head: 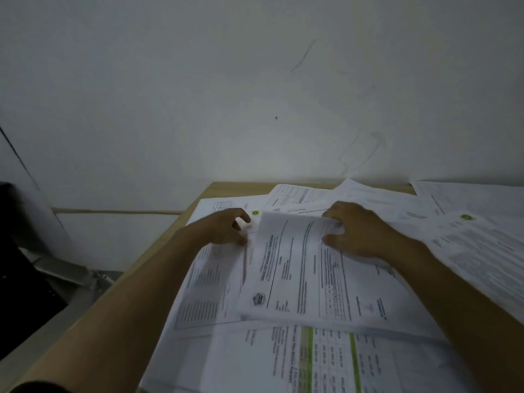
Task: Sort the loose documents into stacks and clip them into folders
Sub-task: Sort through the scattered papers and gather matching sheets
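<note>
Loose printed documents cover a light wooden table [158, 248]. A thin stack of white letter pages [300, 273] lies on top in the middle, its far edge lifted and curled. My right hand [357, 231] grips that far edge, thumb under and fingers over the top sheets. My left hand [224, 226] rests with curled fingers on a table-printed sheet [207, 282] just left of the stack, fingertips at the stack's left corner. A sheet with green columns [309, 361] lies nearest me. No folder or clip is in view.
More sheets [482, 251] spread to the right and along the back edge by the white wall [255, 95]. The table's left edge drops to a dark area with a grey object [65, 273] on the floor.
</note>
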